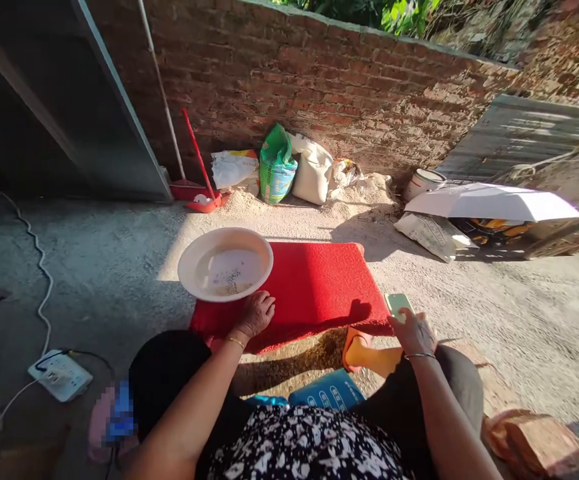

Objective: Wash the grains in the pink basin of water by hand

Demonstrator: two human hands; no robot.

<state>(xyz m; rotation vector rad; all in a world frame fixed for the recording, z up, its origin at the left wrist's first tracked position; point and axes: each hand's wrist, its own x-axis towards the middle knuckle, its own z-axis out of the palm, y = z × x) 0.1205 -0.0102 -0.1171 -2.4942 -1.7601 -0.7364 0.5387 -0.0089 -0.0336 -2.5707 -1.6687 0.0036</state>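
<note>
My left hand (258, 313) rests on a red cloth (314, 287), right beside the near rim of a wide white basin (225, 293). Its fingers are loosely bent and apart, with nothing seen in them. Dark specks and a pale, wet-looking patch show on the basin's bottom. Over at the cloth's right edge, my right hand (416, 331) grips a pale green phone (398, 303), a flat slab with rounded corners. The red cloth covers a low, flat surface before my knees, and the basin stands on its left end.
Along the brick wall (309, 73) stand a red dustpan (204, 205), a green sack (276, 167) and a white sack (313, 175). At right lies a white umbrella (494, 202) near a bucket (426, 179). A power strip (60, 375) with cords lies on the floor at left.
</note>
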